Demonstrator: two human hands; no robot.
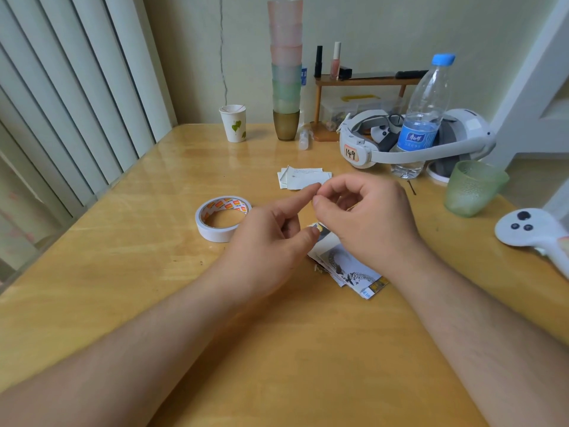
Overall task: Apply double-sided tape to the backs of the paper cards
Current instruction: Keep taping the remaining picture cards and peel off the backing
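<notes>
left hand pinches tape bit | right hand pinching, contents unclear | cards beneath

Single view only, worn on the head, looking forward and steeply down across a wooden table. Wide-angle, with straight lines bowed near the edges: blinds lean at far left, a white frame tilts at far right. Close to the work: both forearms enter from the bottom corners and fill the lower half, left hand and right hand meeting just above frame centre. Beyond the hands, the table's far edge and a pale wall, seen from above at a shallower angle. Left of the left hand, a tape roll, close enough for its print to show. No second view, so nothing shared.
</notes>
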